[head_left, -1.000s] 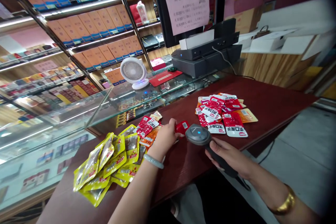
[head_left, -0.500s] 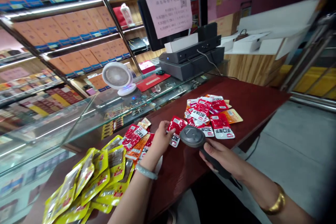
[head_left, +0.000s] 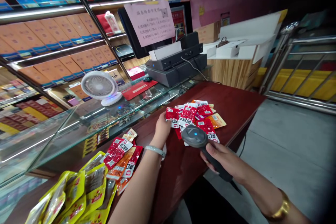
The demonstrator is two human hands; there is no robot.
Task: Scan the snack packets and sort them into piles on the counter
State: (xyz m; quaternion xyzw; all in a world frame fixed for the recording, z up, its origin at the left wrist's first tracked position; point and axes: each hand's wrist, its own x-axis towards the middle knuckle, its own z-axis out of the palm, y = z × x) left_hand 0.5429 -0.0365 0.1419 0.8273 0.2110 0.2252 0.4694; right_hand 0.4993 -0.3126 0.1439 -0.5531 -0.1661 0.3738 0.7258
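Note:
My right hand (head_left: 223, 157) is wrapped round the handle of a dark grey barcode scanner (head_left: 194, 135), its head over the near side of a heap of red and white snack packets (head_left: 187, 112). A small blue light shows on top of the scanner. At the heap's left edge, my left hand (head_left: 162, 127) pinches a red snack packet (head_left: 172, 113); its fingertips are partly hidden. Left of that forearm lie a second group of red and orange packets (head_left: 120, 159) and a pile of yellow pouches (head_left: 91, 185) with clear windows.
The dark red counter (head_left: 236, 101) adjoins a glass display case (head_left: 105, 117). On the glass stand a white fan (head_left: 99, 85) and a red mat (head_left: 139, 89). Behind are a cash register (head_left: 175, 68) and a monitor with a pink notice (head_left: 151, 22). A metal railing (head_left: 301, 73) stands right.
My left hand has carried the red packet to the edge of the right-hand heap. The scanner now shows a blue light and overlaps that heap. The whole view has shifted rightward.

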